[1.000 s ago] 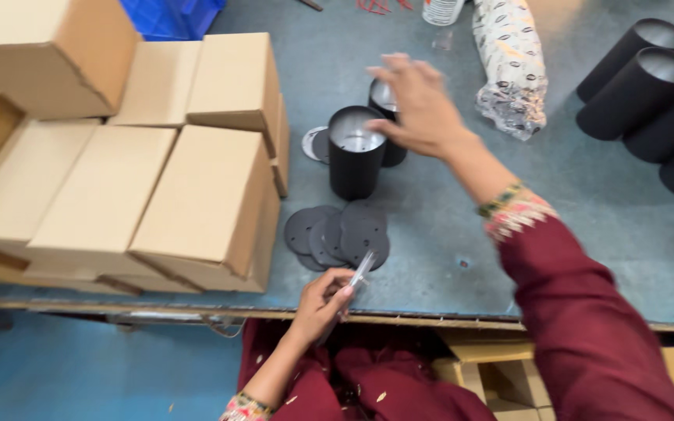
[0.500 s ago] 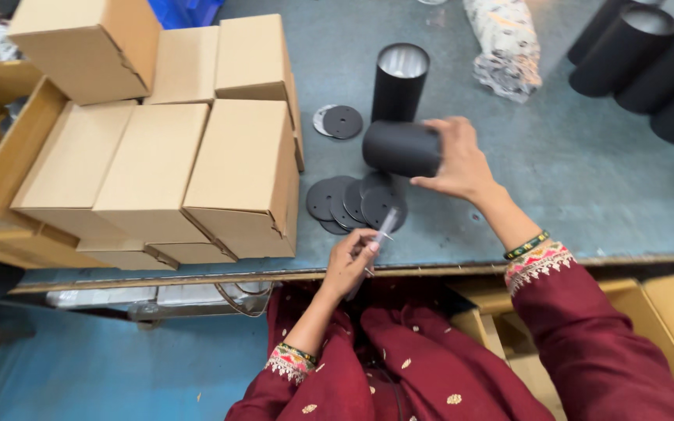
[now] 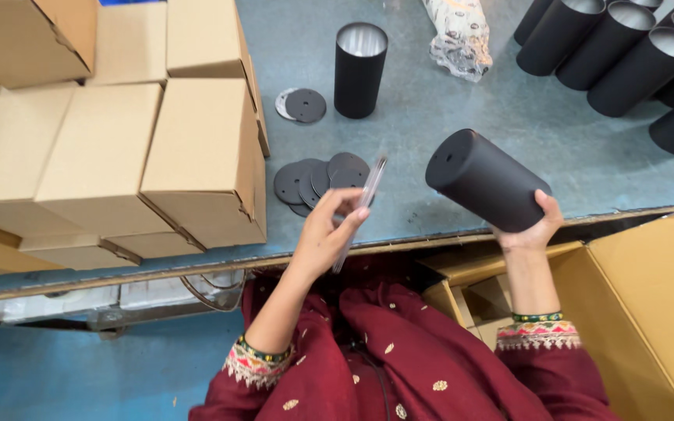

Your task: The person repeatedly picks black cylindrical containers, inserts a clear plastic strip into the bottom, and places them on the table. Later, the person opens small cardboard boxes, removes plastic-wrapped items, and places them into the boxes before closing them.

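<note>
Clamped: right hand wraps the near end of a black cylinder, fingers closed round it, cyl. tilted w/ closed end up-left, held above the near table edge, right of centre. Left hand pinches a thin clear strip betw. thumb and fingertips, strip angled up-right, over the table edge.

Just far of left hand: fanned pile of flat black discs on grey table. Further: two more discs, one pale, one black, beside an upright open-top black tube. Far right: row of black tubes lying together. Far centre: crumpled plastic bag. Left: stacked brown cartons. Near right, below table: open carton.
</note>
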A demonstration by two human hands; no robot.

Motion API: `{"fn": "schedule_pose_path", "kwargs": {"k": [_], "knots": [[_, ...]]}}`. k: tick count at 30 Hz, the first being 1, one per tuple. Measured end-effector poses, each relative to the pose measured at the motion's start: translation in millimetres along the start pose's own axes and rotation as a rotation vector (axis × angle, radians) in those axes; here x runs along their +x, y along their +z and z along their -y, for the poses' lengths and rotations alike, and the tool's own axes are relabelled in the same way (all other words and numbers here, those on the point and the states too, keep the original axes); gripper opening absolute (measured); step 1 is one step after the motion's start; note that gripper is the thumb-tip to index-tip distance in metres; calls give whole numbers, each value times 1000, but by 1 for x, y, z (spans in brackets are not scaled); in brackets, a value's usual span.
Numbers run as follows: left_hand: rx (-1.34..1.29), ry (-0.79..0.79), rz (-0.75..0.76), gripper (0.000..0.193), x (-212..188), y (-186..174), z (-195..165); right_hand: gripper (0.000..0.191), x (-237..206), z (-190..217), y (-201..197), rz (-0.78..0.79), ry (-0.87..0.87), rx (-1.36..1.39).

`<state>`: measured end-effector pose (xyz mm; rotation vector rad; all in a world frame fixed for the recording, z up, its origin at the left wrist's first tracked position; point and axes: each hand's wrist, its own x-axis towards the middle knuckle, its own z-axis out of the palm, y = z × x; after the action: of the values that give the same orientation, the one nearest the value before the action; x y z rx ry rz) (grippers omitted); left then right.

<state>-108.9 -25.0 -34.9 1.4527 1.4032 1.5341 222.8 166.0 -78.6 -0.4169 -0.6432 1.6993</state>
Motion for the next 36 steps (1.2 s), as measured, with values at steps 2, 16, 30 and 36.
{"fn": "schedule_pose_path", "kwargs": {"k": [2, 16, 30, 36], "knots": [[-2, 102, 5, 35, 8, 7, -29, 75, -19, -3, 14, 60, 13, 56], [-9, 387, -66, 34, 14, 11, -74, 80, -40, -35, 60, 328, 127, 72], [254, 567, 81, 44, 13, 1, -68, 81, -38, -42, 53, 293, 174, 77], [289, 472, 50, 45, 13, 2, -73, 84, -36, -47, 51, 248, 156, 54]]}}
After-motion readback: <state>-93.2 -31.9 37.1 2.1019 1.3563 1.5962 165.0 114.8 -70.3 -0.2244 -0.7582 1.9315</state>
